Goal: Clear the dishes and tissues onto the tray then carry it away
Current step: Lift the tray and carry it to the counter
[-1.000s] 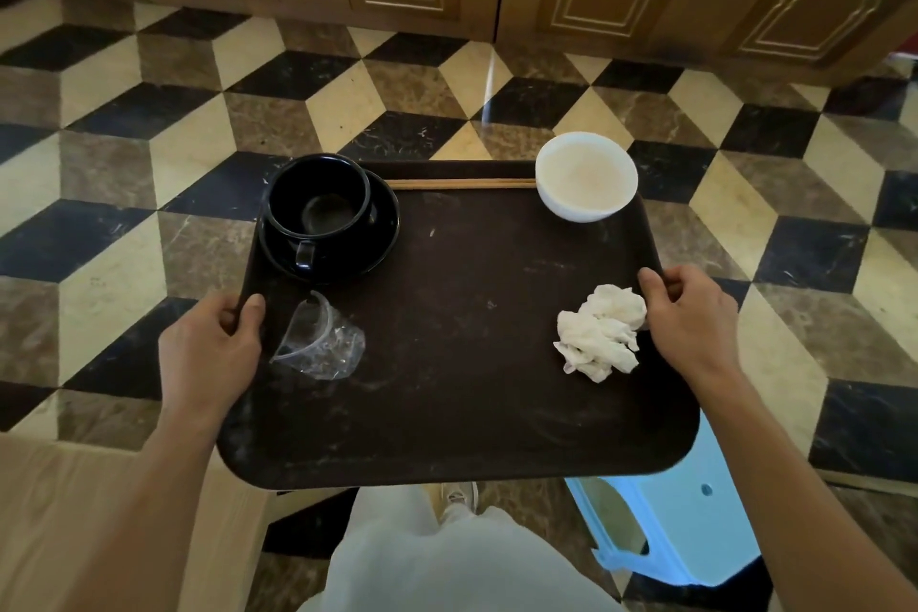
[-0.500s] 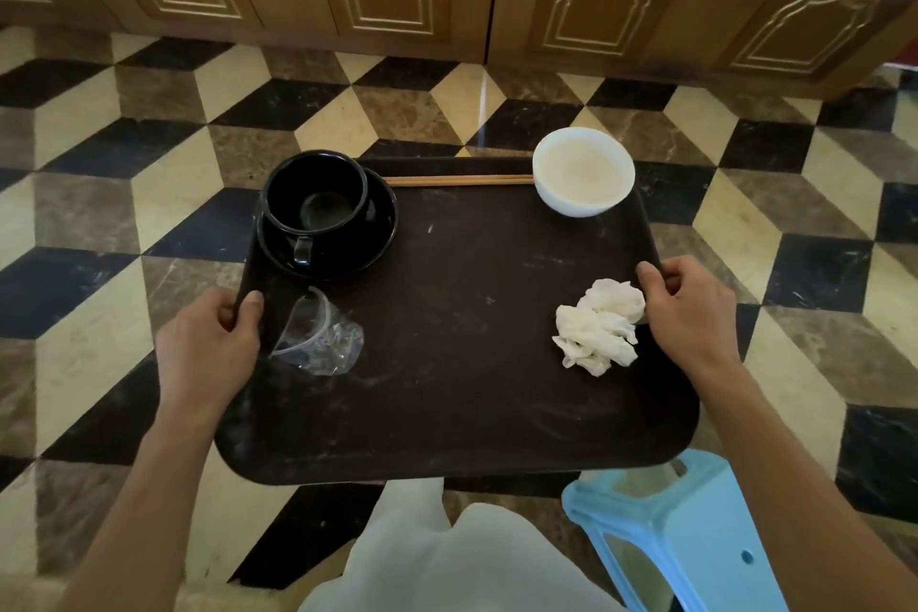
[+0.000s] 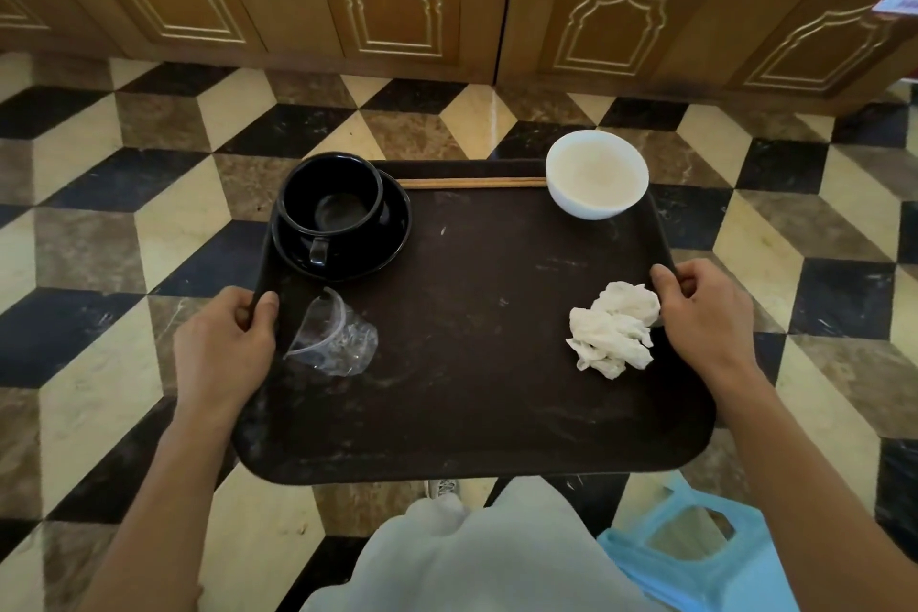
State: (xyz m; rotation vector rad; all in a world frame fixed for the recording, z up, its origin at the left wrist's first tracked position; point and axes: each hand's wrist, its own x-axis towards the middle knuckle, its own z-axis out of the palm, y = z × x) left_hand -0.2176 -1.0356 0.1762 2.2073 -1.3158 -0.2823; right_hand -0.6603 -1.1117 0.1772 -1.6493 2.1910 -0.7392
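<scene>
With the stool (image 3: pixel 695 557) now slipping back below the tray (image 3: pixel 472 412), whose load has not shifted, both hands, left hand (image 3: pixel 223 348) and right hand (image 3: pixel 705 318), clamp its rims, fingers curled under, the tissues (image 3: pixel 613 331) and plastic cup (image 3: pixel 333 338) nearest, black cup (image 3: pixel 330 209) and bowl (image 3: pixel 596 174) farthest, the cabinets (image 3: pixel 397 0) beyond it looming larger, so carrying-off is underway.

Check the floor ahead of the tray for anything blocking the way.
Nothing visible blocks the tiled floor between the tray and the wooden cabinets ahead. The blue stool sits low on the right, beside the person, not in front.
</scene>
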